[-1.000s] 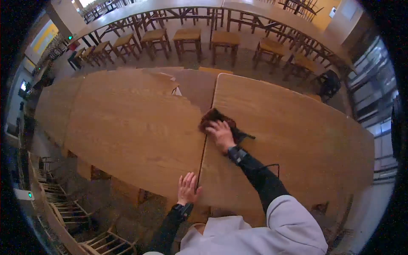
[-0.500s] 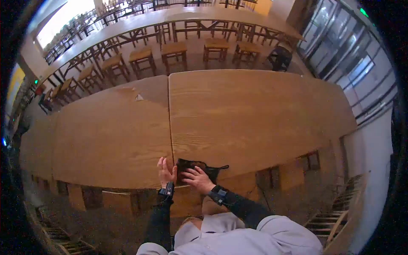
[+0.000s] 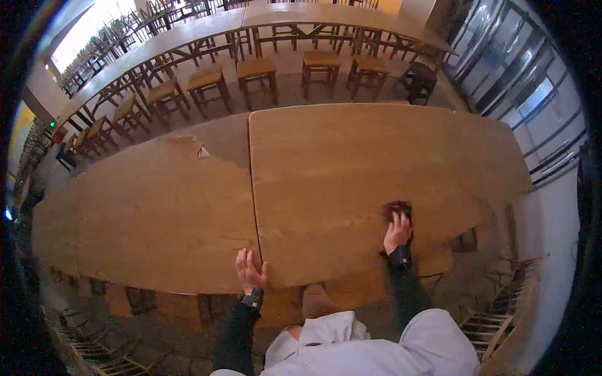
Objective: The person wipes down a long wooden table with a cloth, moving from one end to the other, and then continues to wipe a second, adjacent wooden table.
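My right hand (image 3: 397, 232) presses on a bunched dark cloth (image 3: 397, 207) on the right half of the wooden table (image 3: 338, 163). The cloth shows beyond the fingertips and a little beside the palm; the rest of it is hidden under the hand. Near the front edge, just left of the seam between the two tabletops, my left hand (image 3: 251, 271) rests with its fingers stretched out and nothing in it. Each wrist wears a dark band over a black sleeve.
A piece of the tabletop covering is torn (image 3: 203, 152) at the far left of the seam. Several wooden stools (image 3: 257, 67) line a second long table (image 3: 295, 15) beyond. More stools (image 3: 495, 326) stand at lower right, and glazed panels (image 3: 533, 94) run along the right.
My right hand has swept from beside the seam out to the right, taking the dark cloth along and bunching it. My left hand has stayed near the seam, shifting slightly.
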The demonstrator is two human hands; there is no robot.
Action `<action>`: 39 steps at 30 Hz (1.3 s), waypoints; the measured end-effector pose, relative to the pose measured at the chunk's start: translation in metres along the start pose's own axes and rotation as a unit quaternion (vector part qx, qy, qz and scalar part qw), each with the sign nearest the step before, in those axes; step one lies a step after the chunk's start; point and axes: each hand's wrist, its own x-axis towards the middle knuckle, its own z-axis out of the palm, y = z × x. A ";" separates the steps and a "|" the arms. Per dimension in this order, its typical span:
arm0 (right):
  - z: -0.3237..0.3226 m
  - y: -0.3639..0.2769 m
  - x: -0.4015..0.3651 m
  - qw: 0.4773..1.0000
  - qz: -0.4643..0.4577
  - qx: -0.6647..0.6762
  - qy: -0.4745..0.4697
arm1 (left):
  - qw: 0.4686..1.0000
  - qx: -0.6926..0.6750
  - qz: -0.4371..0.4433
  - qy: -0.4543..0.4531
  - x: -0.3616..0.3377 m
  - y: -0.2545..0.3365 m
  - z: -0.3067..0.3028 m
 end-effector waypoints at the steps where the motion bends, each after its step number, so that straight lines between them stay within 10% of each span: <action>1: 0.015 0.002 0.012 0.998 0.050 -0.037 0.029 | 1.000 -0.010 -0.004 -0.003 -0.002 0.002 0.000; 8: 0.043 -0.038 0.148 0.979 0.193 -0.064 0.005 | 0.997 0.048 -0.009 -0.053 0.003 0.014 -0.008; 20: 0.140 -0.189 0.391 0.996 -0.082 -0.016 -0.022 | 0.990 0.089 -0.033 -0.108 0.000 0.022 -0.016; 29: 0.112 -0.346 0.267 0.914 -0.366 0.174 -0.028 | 0.991 0.064 -0.031 -0.114 0.002 0.028 -0.017; 39: 0.028 -0.296 0.007 0.887 -0.414 0.191 -0.071 | 1.000 0.012 0.016 -0.020 -0.008 0.002 0.000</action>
